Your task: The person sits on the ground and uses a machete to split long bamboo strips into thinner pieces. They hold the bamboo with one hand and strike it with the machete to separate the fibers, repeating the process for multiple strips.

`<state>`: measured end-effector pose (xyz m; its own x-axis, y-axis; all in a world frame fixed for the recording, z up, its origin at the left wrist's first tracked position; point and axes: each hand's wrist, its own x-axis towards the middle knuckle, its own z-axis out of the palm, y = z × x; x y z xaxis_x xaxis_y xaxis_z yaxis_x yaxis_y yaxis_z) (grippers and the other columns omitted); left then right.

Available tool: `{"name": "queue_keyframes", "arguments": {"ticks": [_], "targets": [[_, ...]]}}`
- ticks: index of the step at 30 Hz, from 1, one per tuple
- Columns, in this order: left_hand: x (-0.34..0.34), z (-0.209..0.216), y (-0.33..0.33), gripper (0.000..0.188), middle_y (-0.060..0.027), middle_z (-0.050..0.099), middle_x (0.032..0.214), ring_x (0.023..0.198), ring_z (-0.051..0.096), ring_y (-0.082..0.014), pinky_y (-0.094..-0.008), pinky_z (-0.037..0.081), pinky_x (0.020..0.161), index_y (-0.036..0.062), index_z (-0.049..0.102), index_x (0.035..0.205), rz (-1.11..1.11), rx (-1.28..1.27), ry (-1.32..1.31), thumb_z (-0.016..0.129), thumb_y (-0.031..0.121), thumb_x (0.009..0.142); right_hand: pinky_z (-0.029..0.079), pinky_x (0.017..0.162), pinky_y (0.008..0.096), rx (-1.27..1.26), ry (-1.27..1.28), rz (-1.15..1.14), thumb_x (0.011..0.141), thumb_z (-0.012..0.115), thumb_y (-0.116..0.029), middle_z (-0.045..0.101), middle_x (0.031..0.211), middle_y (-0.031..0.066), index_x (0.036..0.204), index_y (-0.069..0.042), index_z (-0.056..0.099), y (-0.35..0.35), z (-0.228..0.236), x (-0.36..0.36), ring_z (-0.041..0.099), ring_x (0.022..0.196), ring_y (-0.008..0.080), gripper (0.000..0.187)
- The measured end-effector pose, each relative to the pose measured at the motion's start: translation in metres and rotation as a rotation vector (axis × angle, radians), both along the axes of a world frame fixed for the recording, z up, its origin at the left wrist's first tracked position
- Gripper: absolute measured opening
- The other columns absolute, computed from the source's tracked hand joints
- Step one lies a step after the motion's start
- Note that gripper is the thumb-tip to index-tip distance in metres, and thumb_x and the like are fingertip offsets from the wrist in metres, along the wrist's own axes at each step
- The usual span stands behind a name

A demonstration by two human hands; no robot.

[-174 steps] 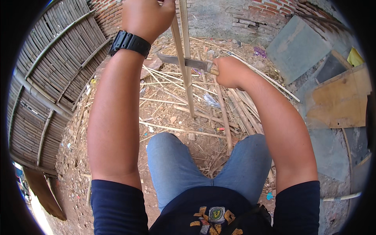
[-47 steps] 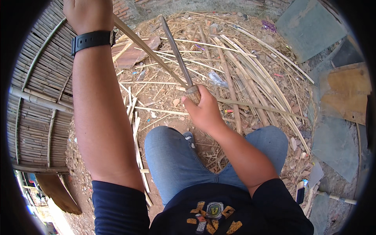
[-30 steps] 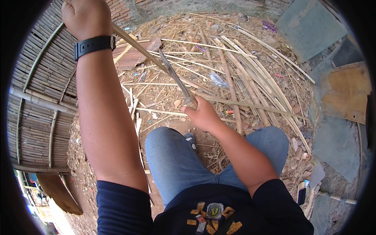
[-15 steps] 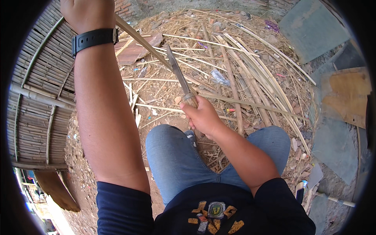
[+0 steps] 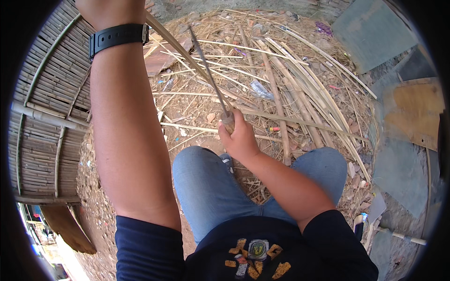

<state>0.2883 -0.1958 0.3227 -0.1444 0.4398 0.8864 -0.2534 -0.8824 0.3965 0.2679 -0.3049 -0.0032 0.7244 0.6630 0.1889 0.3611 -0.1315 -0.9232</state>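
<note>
My right hand (image 5: 240, 138) is wrapped round the wooden handle of a long knife (image 5: 207, 68). Its narrow blade points up and away to the left and looks nearly edge-on. A long pale bamboo strip (image 5: 174, 43) slants from beside my left hand (image 5: 111, 11) toward the knife, passing close to the blade; whether they touch I cannot tell. My left arm is stretched far forward, a black watch on its wrist. The left fingers lie beyond the upper edge of the picture, but the strip leads out of that hand.
Bamboo poles and split strips (image 5: 300, 89) lie across the littered ground ahead and to the right, around a crushed plastic bottle (image 5: 261, 90). A slatted bamboo panel (image 5: 51, 93) stands at left. Grey sheets (image 5: 375, 35) and a brown board (image 5: 415, 112) lean at right.
The knife's blade has turned from showing its flat side to nearly edge-on, its tip moving up and left. My left hand and the bamboo strip have shifted slightly right.
</note>
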Motion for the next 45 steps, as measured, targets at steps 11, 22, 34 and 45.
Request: {"name": "queue_keyframes", "arguments": {"ticks": [11,22,34,45], "targets": [[-0.011,-0.014,0.018,0.049,0.0019,0.047,0.071,0.062,0.047,-0.0133,-0.0316,0.041,0.061,0.0138,0.053,0.082,-0.179,0.024,0.032,0.034,0.048,0.112,0.05,0.062,0.0383,0.007,0.596,0.17,0.092,0.07,-0.023,0.064,0.077,0.0111,0.116,0.002,0.057,-0.004,0.028,0.022,0.063,0.066,0.0226,0.036],[-0.002,-0.009,0.019,0.042,-0.0024,0.052,0.071,0.061,0.053,-0.017,-0.0312,0.045,0.059,0.0062,0.054,0.09,-0.174,-0.035,0.009,0.037,0.04,0.11,0.055,0.075,0.0432,-0.296,0.033,0.077,0.092,0.068,-0.022,0.069,0.093,0.0236,0.121,0.005,0.055,0.013,-0.029,0.004,0.073,0.087,0.0344,0.041],[-0.034,0.001,0.06,0.015,-0.0122,0.059,0.072,0.07,0.065,-0.0252,-0.0357,0.054,0.065,-0.002,0.053,0.088,0.193,0.076,0.296,0.04,0.002,0.092,0.052,0.07,0.0451,0.129,0.254,-0.011,0.091,0.07,-0.026,0.067,0.08,0.0183,0.111,0.002,0.057,0.012,0.013,0.02,0.069,0.075,0.0356,0.036],[-0.054,-0.001,0.058,0.021,-0.0013,0.031,0.065,0.056,0.027,-0.0121,-0.028,0.022,0.052,0.0115,0.04,0.079,-0.794,-0.117,0.095,0.049,0.024,0.093,0.054,0.072,0.0514,-0.237,0.158,0.082,0.087,0.07,-0.02,0.069,0.081,0.0236,0.119,0.003,0.056,0.004,-0.021,0.029,0.07,0.078,0.0424,0.042]]}}
